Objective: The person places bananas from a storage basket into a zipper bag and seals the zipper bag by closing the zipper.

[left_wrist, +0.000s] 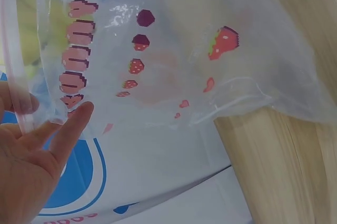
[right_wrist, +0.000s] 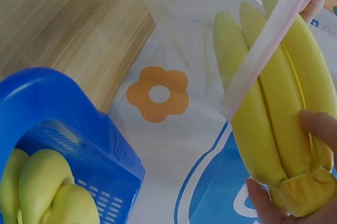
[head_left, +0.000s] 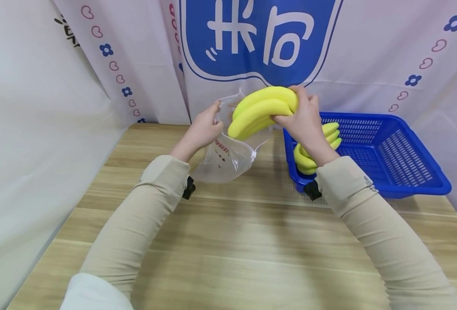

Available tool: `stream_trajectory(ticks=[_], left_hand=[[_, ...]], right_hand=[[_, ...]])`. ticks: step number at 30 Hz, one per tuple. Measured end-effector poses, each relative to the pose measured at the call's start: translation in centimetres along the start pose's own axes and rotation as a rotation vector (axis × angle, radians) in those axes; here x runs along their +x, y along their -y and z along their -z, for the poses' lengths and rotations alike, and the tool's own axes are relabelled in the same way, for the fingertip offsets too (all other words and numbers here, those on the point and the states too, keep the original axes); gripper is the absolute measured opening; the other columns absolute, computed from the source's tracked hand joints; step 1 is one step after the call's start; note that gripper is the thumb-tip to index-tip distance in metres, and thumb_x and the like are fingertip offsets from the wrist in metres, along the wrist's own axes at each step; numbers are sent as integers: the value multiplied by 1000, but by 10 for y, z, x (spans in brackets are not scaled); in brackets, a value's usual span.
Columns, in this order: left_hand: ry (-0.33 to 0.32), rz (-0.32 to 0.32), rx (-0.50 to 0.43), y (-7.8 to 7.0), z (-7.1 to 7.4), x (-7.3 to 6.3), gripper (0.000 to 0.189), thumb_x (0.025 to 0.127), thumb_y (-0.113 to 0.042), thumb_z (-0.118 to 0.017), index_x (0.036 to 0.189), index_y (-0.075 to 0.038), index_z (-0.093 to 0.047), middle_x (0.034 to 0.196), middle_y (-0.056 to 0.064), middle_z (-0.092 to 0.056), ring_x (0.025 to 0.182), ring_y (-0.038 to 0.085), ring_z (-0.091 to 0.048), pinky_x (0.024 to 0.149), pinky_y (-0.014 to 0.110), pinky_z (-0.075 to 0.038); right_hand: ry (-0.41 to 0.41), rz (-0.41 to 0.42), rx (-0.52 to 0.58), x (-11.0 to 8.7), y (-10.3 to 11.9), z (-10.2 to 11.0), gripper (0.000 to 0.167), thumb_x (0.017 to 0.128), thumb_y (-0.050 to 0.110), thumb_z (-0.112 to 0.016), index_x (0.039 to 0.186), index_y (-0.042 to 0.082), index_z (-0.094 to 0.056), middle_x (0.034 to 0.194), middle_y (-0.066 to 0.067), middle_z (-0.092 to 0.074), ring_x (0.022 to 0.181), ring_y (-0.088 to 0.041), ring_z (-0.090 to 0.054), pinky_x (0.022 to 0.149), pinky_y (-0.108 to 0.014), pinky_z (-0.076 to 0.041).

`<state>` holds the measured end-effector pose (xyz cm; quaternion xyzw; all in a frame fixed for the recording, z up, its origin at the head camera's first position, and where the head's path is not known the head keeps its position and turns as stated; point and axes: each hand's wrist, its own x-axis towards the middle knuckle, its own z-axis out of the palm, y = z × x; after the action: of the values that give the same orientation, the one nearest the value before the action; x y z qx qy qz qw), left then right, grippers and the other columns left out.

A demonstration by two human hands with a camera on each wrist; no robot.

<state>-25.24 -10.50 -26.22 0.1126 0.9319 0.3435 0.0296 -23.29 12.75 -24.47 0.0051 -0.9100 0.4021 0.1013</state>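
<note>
My right hand [head_left: 306, 118] grips a bunch of yellow bananas [head_left: 265, 107] near its stem end. In the right wrist view the far tips of the bananas [right_wrist: 274, 87] lie inside the mouth of a clear plastic bag [right_wrist: 174, 2]. With thumb and fingers my left hand [head_left: 203, 131] pinches the rim of that bag [head_left: 228, 159], whose lower part hangs to the tabletop. Pink and red printed shapes mark the bag [left_wrist: 174, 60] in the left wrist view, where the left hand [left_wrist: 37, 166] holds its edge.
A blue plastic basket [head_left: 391, 189] with slotted walls stands to the right on the wooden table [head_left: 251, 258]. Another bunch of bananas [head_left: 306, 163] lies at its left end. Behind the table hangs a white printed cloth [head_left: 147, 51] with a blue emblem.
</note>
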Motion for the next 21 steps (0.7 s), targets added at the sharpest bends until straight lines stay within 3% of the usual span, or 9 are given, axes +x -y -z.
stream_trajectory(ticks=[2, 6, 10, 15, 21], left_hand=[[-1, -6, 3, -1, -1, 0, 66, 94, -10, -41, 153, -5, -12, 155, 16, -31, 98, 25, -52, 80, 32, -47], [6, -17, 11, -3, -2, 1, 66, 93, -11, -42, 153, -5, -15, 154, 15, -33, 77, 20, -50, 71, 28, -47], [12, -25, 20, -5, -4, 2, 66, 93, -12, -42, 153, -6, -15, 154, 14, -34, 66, 16, -44, 65, 26, -44], [10, -14, 12, -6, -5, 3, 66, 93, -12, -42, 153, -7, -14, 154, 14, -34, 69, 17, -45, 63, 25, -43], [14, 9, -5, -9, -3, 2, 66, 93, -13, -42, 153, -9, -15, 154, 14, -34, 83, 23, -51, 61, 24, -43]], right_hand=[[-3, -1, -6, 0, 0, -1, 69, 84, 29, -70, 143, 17, -35, 130, -18, -35, 108, -29, -40, 89, -39, -39], [-21, 0, 12, 0, 0, -2, 67, 85, 24, -69, 143, 15, -36, 132, -19, -35, 107, -29, -42, 92, -40, -41], [-27, 21, 22, 1, 1, -5, 61, 84, 13, -68, 139, 11, -41, 132, -20, -36, 108, -29, -42, 93, -40, -41], [8, 46, -16, 1, 0, -11, 56, 84, 11, -67, 135, 5, -47, 129, -21, -41, 108, -30, -42, 91, -41, -43], [43, 52, -47, 1, 1, -15, 52, 84, 10, -65, 133, 5, -51, 127, -19, -46, 109, -30, -42, 89, -41, -44]])
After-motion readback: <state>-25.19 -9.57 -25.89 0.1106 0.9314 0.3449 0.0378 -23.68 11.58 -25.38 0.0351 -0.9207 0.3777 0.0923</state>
